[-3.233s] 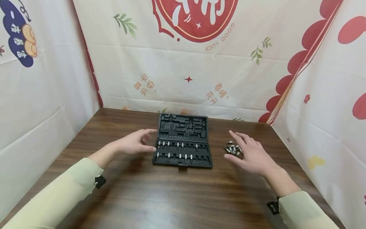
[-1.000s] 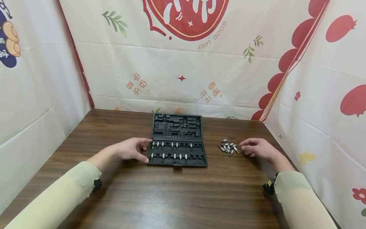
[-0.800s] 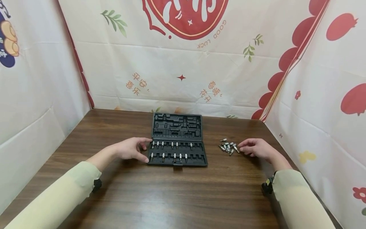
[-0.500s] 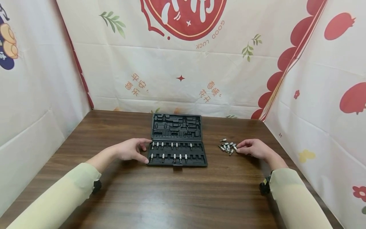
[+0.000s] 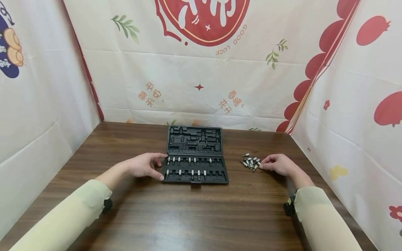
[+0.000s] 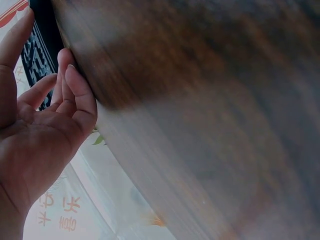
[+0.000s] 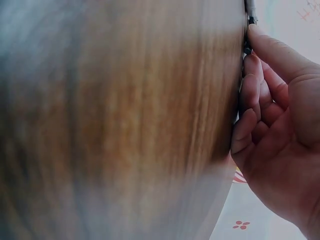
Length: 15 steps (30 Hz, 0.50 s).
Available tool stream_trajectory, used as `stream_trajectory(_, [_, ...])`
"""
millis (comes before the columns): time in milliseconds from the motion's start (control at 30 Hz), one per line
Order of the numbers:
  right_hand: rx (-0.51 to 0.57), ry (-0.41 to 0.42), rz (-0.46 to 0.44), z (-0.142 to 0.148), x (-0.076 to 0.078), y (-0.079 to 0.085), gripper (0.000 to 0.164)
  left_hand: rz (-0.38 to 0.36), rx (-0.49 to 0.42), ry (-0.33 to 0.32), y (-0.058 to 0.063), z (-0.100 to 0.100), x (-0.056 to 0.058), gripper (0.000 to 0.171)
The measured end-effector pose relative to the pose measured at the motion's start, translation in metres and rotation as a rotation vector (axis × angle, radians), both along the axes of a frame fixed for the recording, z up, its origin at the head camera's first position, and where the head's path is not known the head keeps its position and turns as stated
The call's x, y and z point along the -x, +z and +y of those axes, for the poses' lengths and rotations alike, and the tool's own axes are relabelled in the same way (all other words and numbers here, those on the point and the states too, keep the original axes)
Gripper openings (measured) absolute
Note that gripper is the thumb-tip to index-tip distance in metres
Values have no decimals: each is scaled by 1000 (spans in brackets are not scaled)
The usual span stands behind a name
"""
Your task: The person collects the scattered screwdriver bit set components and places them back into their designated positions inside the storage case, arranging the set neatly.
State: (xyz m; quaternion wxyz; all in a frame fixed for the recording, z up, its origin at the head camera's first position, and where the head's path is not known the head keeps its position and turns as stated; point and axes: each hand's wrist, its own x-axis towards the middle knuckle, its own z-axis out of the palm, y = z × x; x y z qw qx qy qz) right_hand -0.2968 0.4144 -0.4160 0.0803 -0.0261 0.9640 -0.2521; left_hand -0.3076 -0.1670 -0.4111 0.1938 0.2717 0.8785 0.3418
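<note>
A black socket-bit case [image 5: 201, 167] lies unfolded on the wooden table, its moulded lid [image 5: 194, 139] at the back. Several silver bit sockets stand in two rows in its front half, with unfilled slots among them. My left hand [image 5: 141, 165] rests at the case's left side, thumb at the front corner and index fingertip near the hinge, fingers relaxed. To the right of the case is a loose pile of bit sockets [image 5: 250, 162]. At the pile's right edge my right hand [image 5: 279, 165] pinches a bit socket [image 7: 251, 19] between thumb and index finger, its tip partly hidden.
The brown wooden table [image 5: 188, 216] extends in front of the case. A patterned cloth [image 5: 188, 69] hangs behind it, with more cloth at both sides. One bit socket [image 5: 246, 154] lies slightly behind the pile.
My right hand has come from above the pile to its right side, then moved left and taken a bit socket at its edge. My left hand has settled lower along the case's left side.
</note>
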Motion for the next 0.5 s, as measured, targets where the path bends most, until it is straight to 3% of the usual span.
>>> stream_trajectory(500, [59,-4,-12,5,-2,1,30,3,5,-1,0,0,1,92])
